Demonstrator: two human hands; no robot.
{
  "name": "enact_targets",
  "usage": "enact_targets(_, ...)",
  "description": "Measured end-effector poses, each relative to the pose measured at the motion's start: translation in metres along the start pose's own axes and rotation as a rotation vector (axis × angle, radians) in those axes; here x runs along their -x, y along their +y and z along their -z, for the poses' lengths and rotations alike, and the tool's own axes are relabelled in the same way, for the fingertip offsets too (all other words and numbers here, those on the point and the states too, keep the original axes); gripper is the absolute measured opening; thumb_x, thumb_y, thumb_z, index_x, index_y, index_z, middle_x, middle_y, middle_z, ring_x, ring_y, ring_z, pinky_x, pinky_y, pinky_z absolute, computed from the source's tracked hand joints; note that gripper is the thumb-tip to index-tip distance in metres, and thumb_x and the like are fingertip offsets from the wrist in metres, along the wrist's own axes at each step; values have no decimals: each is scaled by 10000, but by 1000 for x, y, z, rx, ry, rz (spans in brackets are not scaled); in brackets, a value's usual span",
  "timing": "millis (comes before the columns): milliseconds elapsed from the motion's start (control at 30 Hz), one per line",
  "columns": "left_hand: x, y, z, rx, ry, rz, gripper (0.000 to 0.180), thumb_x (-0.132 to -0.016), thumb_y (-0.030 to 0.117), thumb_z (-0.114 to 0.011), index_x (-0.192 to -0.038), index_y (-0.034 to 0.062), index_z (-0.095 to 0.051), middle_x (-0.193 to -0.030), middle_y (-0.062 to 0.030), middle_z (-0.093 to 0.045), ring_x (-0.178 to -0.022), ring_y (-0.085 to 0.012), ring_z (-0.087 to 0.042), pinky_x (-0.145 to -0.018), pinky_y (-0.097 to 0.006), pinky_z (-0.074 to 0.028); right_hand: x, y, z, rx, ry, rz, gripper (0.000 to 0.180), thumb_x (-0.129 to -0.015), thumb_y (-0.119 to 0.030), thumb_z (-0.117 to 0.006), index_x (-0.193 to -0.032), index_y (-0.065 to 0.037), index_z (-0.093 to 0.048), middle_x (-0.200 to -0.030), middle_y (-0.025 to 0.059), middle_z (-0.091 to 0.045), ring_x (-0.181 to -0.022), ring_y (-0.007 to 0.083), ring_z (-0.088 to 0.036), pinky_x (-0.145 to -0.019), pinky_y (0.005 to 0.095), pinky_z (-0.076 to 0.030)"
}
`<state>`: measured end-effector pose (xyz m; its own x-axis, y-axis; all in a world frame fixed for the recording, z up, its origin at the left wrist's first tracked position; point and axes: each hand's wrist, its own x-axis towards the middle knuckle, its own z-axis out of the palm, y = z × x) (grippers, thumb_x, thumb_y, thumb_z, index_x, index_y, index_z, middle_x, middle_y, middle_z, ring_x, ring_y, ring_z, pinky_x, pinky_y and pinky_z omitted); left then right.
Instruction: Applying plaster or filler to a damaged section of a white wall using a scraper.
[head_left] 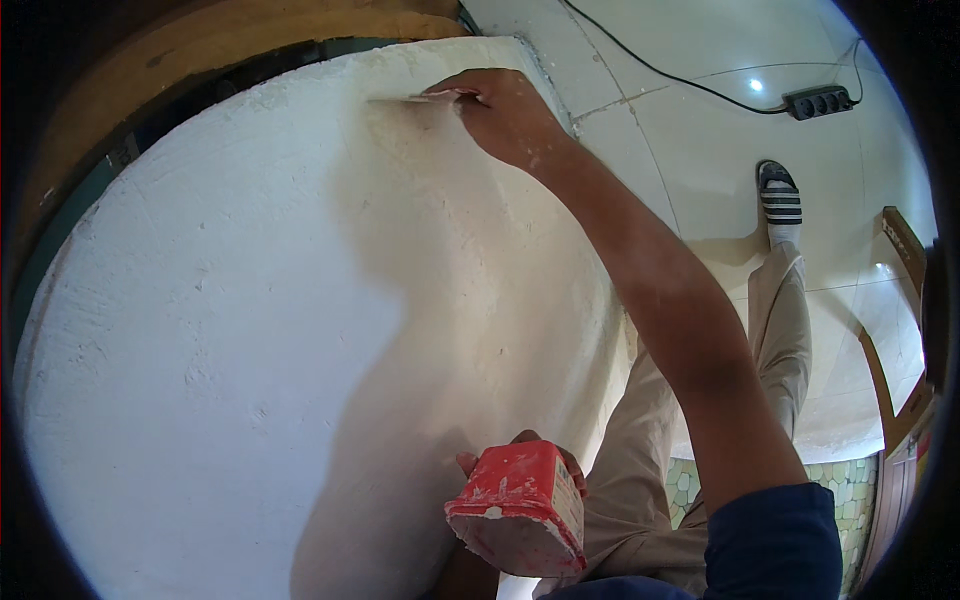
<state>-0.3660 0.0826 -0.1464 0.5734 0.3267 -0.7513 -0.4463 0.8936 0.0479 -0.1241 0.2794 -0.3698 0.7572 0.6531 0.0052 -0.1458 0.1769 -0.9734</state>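
My right hand reaches far up across a white plastered wall. Its fingers are closed on a thin flat scraper, whose blade lies against the wall close to the upper edge. Around the blade the surface looks darker, partly from shadow. Lower down, my left hand grips a red plastic tub smeared with white paste. Only some fingertips show around the tub; the rest of that hand is hidden behind it. Inside the tilted tub, a greyish-white coating is visible.
Beyond the wall's right edge lies a glossy tiled floor with a black power strip and its cable. My foot in a striped slide sandal stands there. Wooden frame pieces are at the far right. A brown beam borders the upper left.
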Motion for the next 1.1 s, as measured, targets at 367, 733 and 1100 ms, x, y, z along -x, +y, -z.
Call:
enact_targets(367,-8,10,-19,-89,110,132,997,-709,779,-617,-1304,-2,-446,-1303,-307,-477,-1230,-480,-475,-986,-622,-426,116,-32,24,-192,-408,-21,392,-726,141,-538,-1009,-72,-707,-935,103,-684,-890,270,-642,-750,375,-530)
enact_targets(733,-2,11,-8,-153,81,87,981,-723,749,-645,-1309,-11,-443,-1277,-338,-479,-1156,-478,-547,-904,-602,-509,37,-30,-34,60,37,100,237,-866,-173,-636,-1089,-135,-709,-1024,102,-680,-930,293,-612,-855,368,-509)
enact_targets(1100,0,20,0,-221,84,130,853,-739,804,-544,-1190,80,-554,-1198,-277,-564,-1148,-453,-527,-998,-597,-408,119,-33,17,-54,-120,63,328,-810,44,-604,-1076,-114,-713,-1019,97,-694,-915,280,-633,-824,379,-527)
